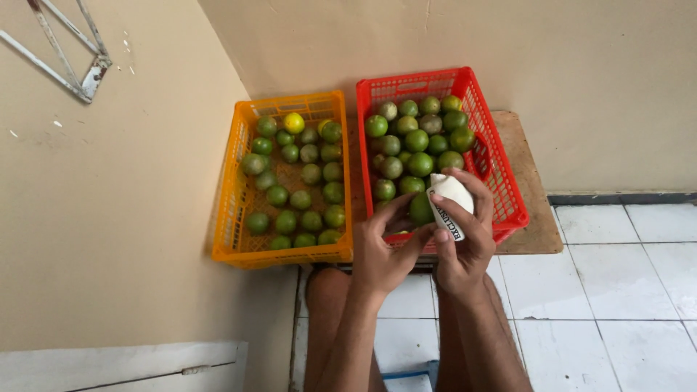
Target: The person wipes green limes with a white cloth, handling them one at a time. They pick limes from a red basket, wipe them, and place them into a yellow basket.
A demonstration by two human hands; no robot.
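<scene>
My left hand (383,250) holds a green lime (421,209) over the near edge of the red basket (508,190). My right hand (465,243) grips a white cloth (450,196) with dark print and presses it against the lime. The red basket is full of green limes (417,141). To its left, the orange basket (232,218) holds several green limes (301,196) in one layer and one yellow lime (294,123) at the back.
Both baskets rest on a low wooden board (534,189) in a corner of beige walls. White floor tiles (617,290) spread to the right. My knees (327,290) are below the baskets. A metal bracket (80,62) hangs on the left wall.
</scene>
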